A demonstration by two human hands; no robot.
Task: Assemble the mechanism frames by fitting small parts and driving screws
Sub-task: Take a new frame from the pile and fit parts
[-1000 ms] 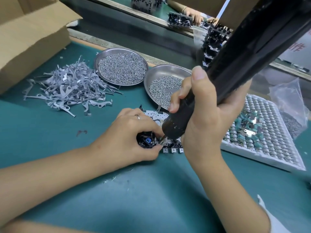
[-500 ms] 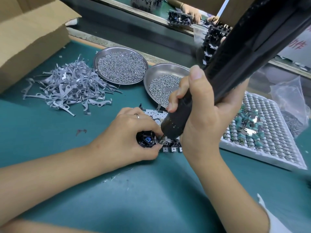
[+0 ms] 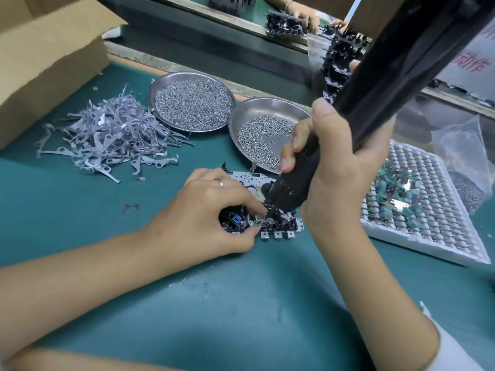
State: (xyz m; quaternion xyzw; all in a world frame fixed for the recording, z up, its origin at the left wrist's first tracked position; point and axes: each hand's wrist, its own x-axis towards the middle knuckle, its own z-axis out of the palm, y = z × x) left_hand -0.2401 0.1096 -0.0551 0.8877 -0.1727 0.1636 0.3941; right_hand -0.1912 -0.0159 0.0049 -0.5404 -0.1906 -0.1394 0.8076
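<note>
On my teal surface (image 3: 80,210) I count two screw dishes (image 3: 267,111). My left hand (image 3: 209,215) pinches the frame (image 3: 278,228); my right hand (image 3: 334,167) grips the screwdriver (image 3: 375,103).

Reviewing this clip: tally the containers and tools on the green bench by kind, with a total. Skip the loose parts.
Round metal dishes of screws: 2
White compartment tray of small parts: 1
Cardboard box: 1
Clear plastic bag: 1
Black electric screwdriver: 1, gripped by the right hand
Total: 6
</note>
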